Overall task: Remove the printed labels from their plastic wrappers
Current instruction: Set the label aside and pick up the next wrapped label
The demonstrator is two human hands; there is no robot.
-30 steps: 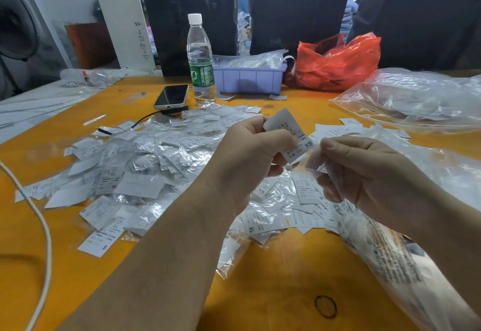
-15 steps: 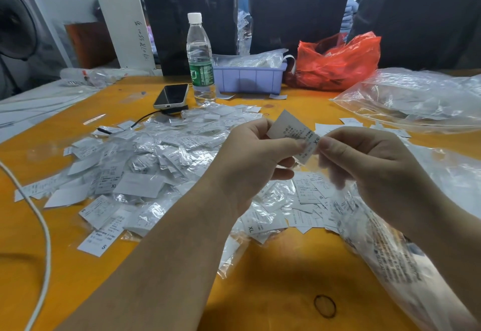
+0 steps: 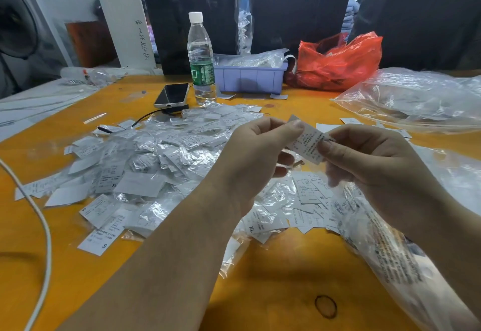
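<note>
White printed paper label (image 3: 307, 141), rectangular, small black text: held above the heap of wrapped labels (image 3: 161, 164), pinched at its upper end between thumb and forefinger of the left hand (image 3: 260, 158) and at its lower edge by the fingertips of the right hand (image 3: 369, 164). Whether a clear wrapper still covers it cannot be told.

Step in hand, judged: parting label from sleeve. Best done with one hand holding paper only and the other film only, pulling straight along the label's length to avoid creasing or tearing.

Surface: orange wooden tabletop (image 3: 273, 278), heap at centre. Beyond the heap: dark smartphone (image 3: 173, 95), clear plastic water bottle (image 3: 201, 59), lilac plastic tray (image 3: 250, 79), red plastic bag (image 3: 338, 62). Right of the heap: large clear plastic bags (image 3: 416, 96). Left of it: white cable (image 3: 39, 226).

Room: dark hanging sheeting behind; white panel and fan beyond the heap, left.
</note>
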